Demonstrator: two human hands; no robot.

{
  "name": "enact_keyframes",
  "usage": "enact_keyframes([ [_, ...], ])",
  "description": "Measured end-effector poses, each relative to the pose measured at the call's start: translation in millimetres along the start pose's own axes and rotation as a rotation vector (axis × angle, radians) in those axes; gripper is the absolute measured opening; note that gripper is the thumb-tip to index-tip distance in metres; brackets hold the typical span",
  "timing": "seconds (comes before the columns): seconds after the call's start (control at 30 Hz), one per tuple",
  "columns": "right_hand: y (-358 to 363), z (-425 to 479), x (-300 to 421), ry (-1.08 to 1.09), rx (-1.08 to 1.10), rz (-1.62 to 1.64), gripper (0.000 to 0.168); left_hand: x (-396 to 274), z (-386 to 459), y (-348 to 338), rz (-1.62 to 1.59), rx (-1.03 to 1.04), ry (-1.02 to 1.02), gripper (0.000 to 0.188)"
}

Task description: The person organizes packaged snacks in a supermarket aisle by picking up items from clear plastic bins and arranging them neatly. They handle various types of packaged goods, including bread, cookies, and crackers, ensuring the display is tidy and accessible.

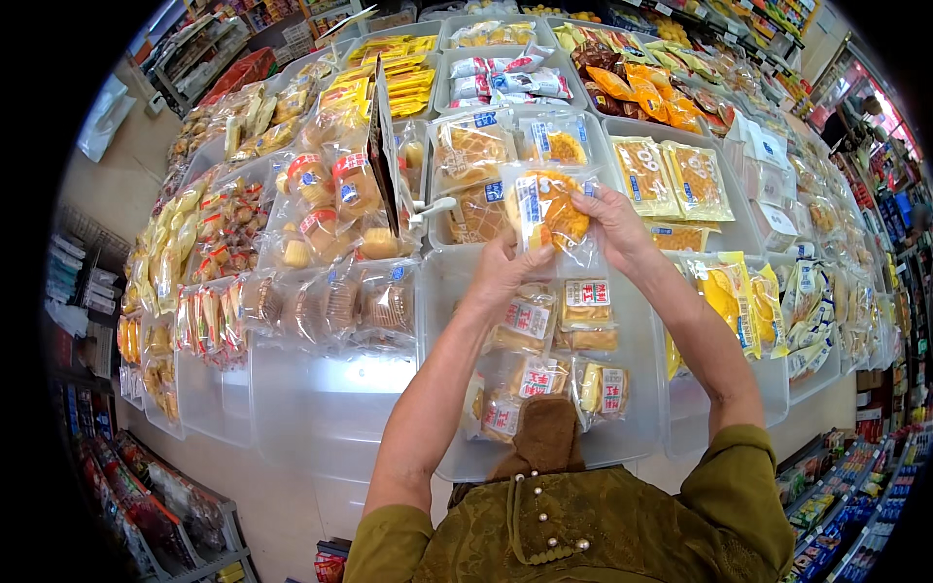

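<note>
Between both hands is a clear-wrapped round yellow pastry (552, 208) with a blue and white label. My left hand (503, 266) pinches the lower left of the wrapper, its thumb across the bottom. My right hand (611, 218) grips the upper right edge. Both are over a clear plastic bin (431, 226) that holds square wrapped waffle-patterned pastries (474, 149) and another round wrapped pastry (563, 146). Nearer my body, wrapped pastries with red and green writing (531, 318) lie in a frosted plastic bin (641, 408).
A dark upright board (383, 146) with a white clip (435, 209) stands just left of the hands. Bagged cupcakes (357, 182) fill the left bins; yellow packets (721, 295) lie at the right. Store shelves (860, 503) line the sides, and a person (853, 120) is far right.
</note>
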State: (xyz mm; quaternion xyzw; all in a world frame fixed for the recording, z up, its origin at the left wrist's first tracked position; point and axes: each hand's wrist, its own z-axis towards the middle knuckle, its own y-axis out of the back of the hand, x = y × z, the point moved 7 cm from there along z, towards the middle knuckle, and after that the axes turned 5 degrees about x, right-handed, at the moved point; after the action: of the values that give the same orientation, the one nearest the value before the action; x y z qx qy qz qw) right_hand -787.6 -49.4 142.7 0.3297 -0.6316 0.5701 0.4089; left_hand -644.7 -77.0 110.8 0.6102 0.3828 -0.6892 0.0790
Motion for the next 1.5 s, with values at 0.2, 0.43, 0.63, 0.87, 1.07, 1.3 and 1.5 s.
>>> enact_keyframes([
  [0.2, 10, 0, 0, 0.061, 0.056, 0.051, 0.035, 1, 2, 2, 0.025, 0.036, -0.011, 0.047],
  [0.43, -1, -5, 0, 0.102, 0.072, 0.016, 0.036, -2, 3, 16, 0.207, -0.073, -0.173, 0.033],
  [0.63, 5, -6, -16, 0.039, 0.019, -0.009, 0.035, 1, 5, 18, 0.214, -0.137, -0.172, 0.031],
  [0.87, 39, 26, 20, 0.084, -0.176, -0.18, 0.022, 8, 2, 19, 0.185, -0.104, 0.005, 0.037],
  [1.07, 113, 65, 40, 0.087, -0.355, -0.307, 0.018, 4, 4, 25, 0.247, -0.157, 0.004, 0.035],
  [1.3, 136, 102, 14, 0.02, -0.402, -0.53, 0.025, 2, 3, 25, 0.3, -0.167, 0.015, 0.03],
  [1.5, 133, 97, 18, 0.071, -0.607, -1.056, 0.043, 2, 3, 23, 0.314, -0.156, -0.022, 0.026],
])
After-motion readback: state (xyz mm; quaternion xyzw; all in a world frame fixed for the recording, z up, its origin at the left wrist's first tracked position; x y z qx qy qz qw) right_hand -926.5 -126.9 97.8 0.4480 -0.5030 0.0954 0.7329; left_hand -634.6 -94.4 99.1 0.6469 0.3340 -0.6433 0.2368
